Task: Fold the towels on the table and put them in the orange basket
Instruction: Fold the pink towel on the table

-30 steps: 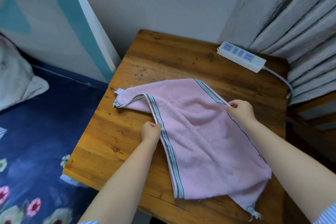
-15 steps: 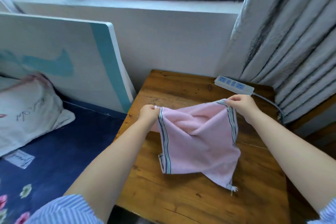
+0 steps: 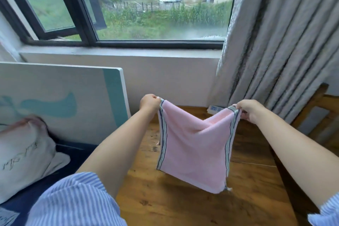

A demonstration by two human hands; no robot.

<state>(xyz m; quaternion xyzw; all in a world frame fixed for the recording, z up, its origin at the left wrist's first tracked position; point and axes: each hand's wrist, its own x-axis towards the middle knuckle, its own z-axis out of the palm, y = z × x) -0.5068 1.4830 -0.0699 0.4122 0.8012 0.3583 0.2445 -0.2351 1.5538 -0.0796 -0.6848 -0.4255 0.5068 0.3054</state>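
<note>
1. Since a second ago we have lifted the pink towel (image 3: 194, 145) clear of the wooden table (image 3: 165, 198); it lay spread on the tabletop then, and now it hangs in the air at the centre of the frame, while our view has tilted up to take in the window.
2. Nearest, at the bottom edge, we see our striped sleeves (image 3: 73, 200), the left one filling the lower left corner.
3. Our left hand (image 3: 149, 102) pinches the towel's upper left corner, fingers curled tight on the striped border.
4. Our right hand (image 3: 251, 110) pinches the upper right corner the same way, well apart from the left.
5. Between the two hands the top edge sags in a V, and the lower edge hangs above the table; whether it touches the wood we cannot tell.
6. At lower left a white pillow (image 3: 23, 156) lies on dark blue bedding, with a white and teal board (image 3: 60, 97) leaning behind it.
7. Beyond the towel a white power strip (image 3: 214, 109) sits at the table's far edge.
8. Farther back, grey curtains (image 3: 284, 42) hang at the right, and the window (image 3: 156, 5) fills the upper frame.
</note>
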